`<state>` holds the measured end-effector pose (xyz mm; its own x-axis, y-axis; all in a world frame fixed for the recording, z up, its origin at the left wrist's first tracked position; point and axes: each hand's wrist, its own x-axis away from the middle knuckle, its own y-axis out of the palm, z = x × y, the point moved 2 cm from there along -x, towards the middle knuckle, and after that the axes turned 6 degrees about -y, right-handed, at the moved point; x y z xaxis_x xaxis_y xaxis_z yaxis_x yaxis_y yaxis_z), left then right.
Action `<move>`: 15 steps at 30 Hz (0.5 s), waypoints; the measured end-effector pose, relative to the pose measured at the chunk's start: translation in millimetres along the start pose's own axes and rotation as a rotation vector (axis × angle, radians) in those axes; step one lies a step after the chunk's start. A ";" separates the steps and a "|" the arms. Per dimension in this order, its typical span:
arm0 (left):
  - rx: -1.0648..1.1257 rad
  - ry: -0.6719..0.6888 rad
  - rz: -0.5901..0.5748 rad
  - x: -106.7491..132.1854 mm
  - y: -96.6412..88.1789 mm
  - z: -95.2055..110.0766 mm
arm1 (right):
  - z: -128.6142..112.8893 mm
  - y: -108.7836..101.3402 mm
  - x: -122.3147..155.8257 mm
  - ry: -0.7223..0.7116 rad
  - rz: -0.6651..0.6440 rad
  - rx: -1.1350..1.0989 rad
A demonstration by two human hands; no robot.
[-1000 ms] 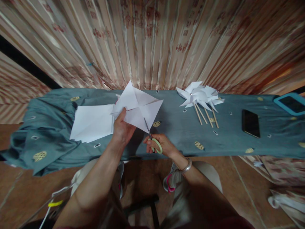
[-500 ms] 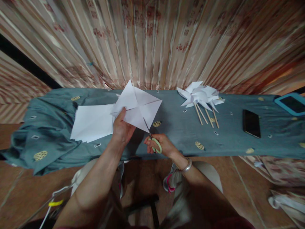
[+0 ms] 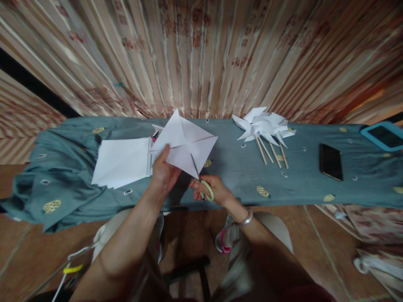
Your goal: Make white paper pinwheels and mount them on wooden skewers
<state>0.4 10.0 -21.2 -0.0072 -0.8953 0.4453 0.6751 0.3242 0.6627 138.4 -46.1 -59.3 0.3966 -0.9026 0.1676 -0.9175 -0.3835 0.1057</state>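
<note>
Head camera: nearest to me, the sitter's knees and shoes (image 3: pixel 224 242) rest over a brown tiled floor (image 3: pixel 304 243), with a white cord (image 3: pixel 59 281) bearing a yellow band at the left. Just above the near edge of the table, the right hand (image 3: pixel 214 188), a silver bangle (image 3: pixel 247 218) at its wrist, is curled around the green handles of the scissors (image 3: pixel 208 192). Their blades meet the near corner of a white paper square (image 3: pixel 195 130), slit and creased toward its middle. The left hand (image 3: pixel 164 173) pinches that square, thumb on top, over the middle of the surface.

Underneath spreads a grey-green cloth (image 3: pixel 231 180) printed with yellow pineapples, rumpled at its left end. A stack of white paper (image 3: pixel 121 161) lies left; rightward I see a dark phone (image 3: pixel 330 162), white pinwheels (image 3: pixel 261 123) on wooden sticks (image 3: pixel 262 151), and a blue-framed device (image 3: pixel 385 136). Behind everything hangs a pleated, flower-patterned curtain (image 3: pixel 195 63), crossed at left by a dark bar (image 3: pixel 37 86).
</note>
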 end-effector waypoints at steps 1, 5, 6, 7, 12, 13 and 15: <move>-0.002 -0.002 0.006 0.3 0.2 -0.2 | 0.2 0.0 -0.1 0.000 0.000 0.000; -0.013 0.003 0.003 0.3 0.8 -0.2 | 0.7 -0.1 -0.1 0.014 0.015 0.001; -0.014 0.009 -0.002 0.0 0.7 -0.2 | 0.7 0.0 -0.2 0.016 0.018 -0.001; -0.015 0.016 -0.006 -0.4 0.4 -0.3 | 0.6 0.2 -0.2 0.018 0.021 -0.007; -0.022 0.033 -0.005 -1.6 -1.1 -0.6 | -1.1 2.0 -0.9 0.045 0.040 -0.037; -0.021 0.032 -0.004 -1.4 -1.0 -0.5 | -1.4 2.4 -1.1 0.054 0.043 -0.041; -0.019 0.027 -0.004 -0.9 -0.9 0.0 | -1.4 2.8 -1.4 0.070 0.049 -0.044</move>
<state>-0.2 10.5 -22.2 0.0095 -0.9045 0.4264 0.6890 0.3150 0.6528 135.3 -45.7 -57.8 0.3541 -0.9035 0.2416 -0.9341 -0.3290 0.1388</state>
